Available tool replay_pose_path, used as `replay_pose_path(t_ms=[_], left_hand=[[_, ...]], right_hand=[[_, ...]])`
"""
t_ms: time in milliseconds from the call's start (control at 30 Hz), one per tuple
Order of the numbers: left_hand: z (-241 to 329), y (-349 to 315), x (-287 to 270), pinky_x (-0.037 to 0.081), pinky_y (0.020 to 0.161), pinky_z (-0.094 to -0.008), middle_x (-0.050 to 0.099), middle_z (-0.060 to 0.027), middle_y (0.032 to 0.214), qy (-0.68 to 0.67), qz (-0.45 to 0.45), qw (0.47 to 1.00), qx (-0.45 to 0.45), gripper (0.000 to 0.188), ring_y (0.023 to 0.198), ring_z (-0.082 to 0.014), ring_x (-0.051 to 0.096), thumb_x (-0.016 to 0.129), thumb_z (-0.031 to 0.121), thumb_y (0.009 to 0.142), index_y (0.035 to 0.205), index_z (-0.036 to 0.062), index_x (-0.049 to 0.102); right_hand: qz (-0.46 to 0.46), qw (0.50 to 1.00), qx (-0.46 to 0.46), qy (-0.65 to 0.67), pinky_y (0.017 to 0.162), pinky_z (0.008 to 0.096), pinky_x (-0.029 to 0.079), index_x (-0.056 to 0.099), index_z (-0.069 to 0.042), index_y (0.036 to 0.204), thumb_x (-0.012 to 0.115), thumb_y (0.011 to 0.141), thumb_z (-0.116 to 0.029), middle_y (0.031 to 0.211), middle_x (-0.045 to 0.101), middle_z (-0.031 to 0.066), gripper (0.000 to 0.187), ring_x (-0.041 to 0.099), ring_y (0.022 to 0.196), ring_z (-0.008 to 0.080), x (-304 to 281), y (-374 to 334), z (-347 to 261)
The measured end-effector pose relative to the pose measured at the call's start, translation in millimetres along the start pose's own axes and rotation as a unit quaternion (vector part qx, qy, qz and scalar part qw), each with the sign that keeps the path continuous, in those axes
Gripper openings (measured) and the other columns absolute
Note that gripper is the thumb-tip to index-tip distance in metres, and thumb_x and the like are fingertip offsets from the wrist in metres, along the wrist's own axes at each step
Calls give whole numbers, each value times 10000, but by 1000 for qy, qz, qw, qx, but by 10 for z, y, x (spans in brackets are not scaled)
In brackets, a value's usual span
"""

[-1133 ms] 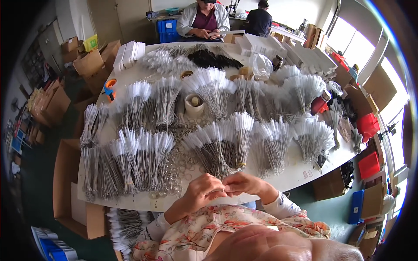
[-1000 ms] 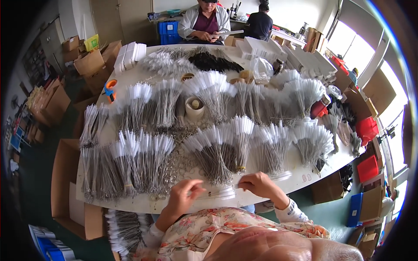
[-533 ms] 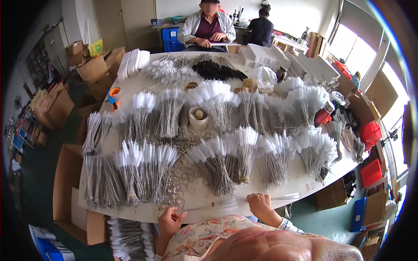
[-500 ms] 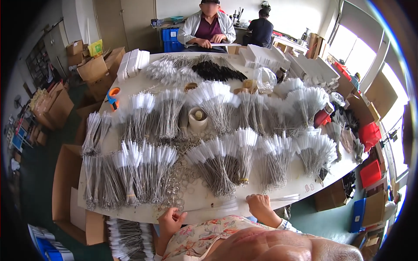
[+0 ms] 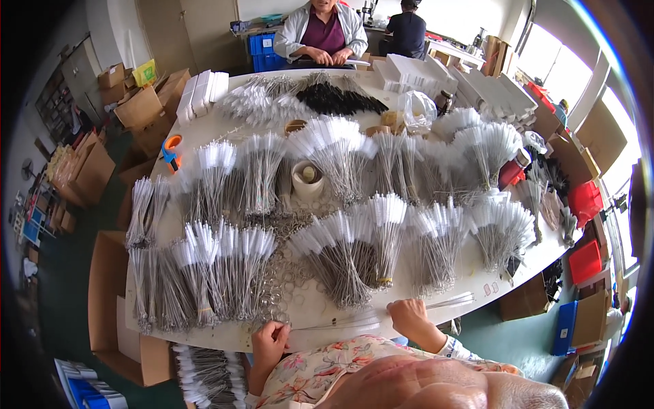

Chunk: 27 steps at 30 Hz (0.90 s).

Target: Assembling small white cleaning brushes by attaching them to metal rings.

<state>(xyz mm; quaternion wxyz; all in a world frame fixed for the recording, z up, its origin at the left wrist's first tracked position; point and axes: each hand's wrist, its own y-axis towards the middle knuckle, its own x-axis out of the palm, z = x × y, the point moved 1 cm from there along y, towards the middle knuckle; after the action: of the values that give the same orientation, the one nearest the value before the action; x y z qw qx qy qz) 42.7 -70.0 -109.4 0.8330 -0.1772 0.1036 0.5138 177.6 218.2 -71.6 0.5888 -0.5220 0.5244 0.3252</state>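
Note:
My left hand [image 5: 270,342] is closed at the table's near edge, its thumb and fingertips pressed together beside the loose metal rings. What it pinches is too small to make out. Thin white-bristled wire brushes [image 5: 351,323] lie on the tabletop between my hands, their wire ends pointing toward my left hand. My right hand [image 5: 411,319] is curled closed at the same edge, and whatever its fingers hold is hidden. Just beyond its knuckles, a few thin wire brushes [image 5: 451,300] lie flat, pointing right. Standing bundles of wire brushes [image 5: 340,262] rise in front of both hands.
Scattered metal rings [image 5: 276,290] cover the middle of the white table [image 5: 317,290]. A white roll [image 5: 307,183] and an orange tape dispenser [image 5: 172,153] stand farther back. Cardboard boxes [image 5: 109,300] flank the left side. Across the table sits a person [image 5: 323,37] handling a pale strip.
The view has tilted and shifted slightly. Both hands stay near the table edge, still closed. The person opposite has moved their hands a little over the pale strip.

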Motion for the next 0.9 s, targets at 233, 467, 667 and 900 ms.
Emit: replay_pose_path(t_ms=[233,467,667,900], left_hand=[[-90,13,-1,427,405,-238,578,-56,535,2,8,999,51,165,437,-102,565,612,121,831,743,-11,568],[-154,24,21,413,395,-229,549,-39,514,-15,52,995,90,184,420,-89,539,591,134,852,738,-5,550],[-129,35,44,408,384,-216,543,-35,531,-49,51,995,66,177,426,-79,534,586,129,855,738,3,542],[-240,56,29,434,422,-210,565,-43,570,-57,44,995,63,162,482,-80,563,592,97,848,739,-10,536]], right_hand=[[-6,1000,-15,-22,541,408,462,621,-71,692,563,681,-66,708,632,111,59,629,663,295,37,8,-25],[20,1000,-11,-1,546,418,465,610,-65,685,562,667,-54,700,626,111,53,629,656,299,35,6,-39],[21,1000,4,20,549,429,465,609,-61,706,547,660,-38,713,623,128,80,623,663,321,90,2,-16],[7,999,9,35,564,433,468,608,-63,716,549,664,-44,721,624,125,81,623,688,328,62,43,-39]])
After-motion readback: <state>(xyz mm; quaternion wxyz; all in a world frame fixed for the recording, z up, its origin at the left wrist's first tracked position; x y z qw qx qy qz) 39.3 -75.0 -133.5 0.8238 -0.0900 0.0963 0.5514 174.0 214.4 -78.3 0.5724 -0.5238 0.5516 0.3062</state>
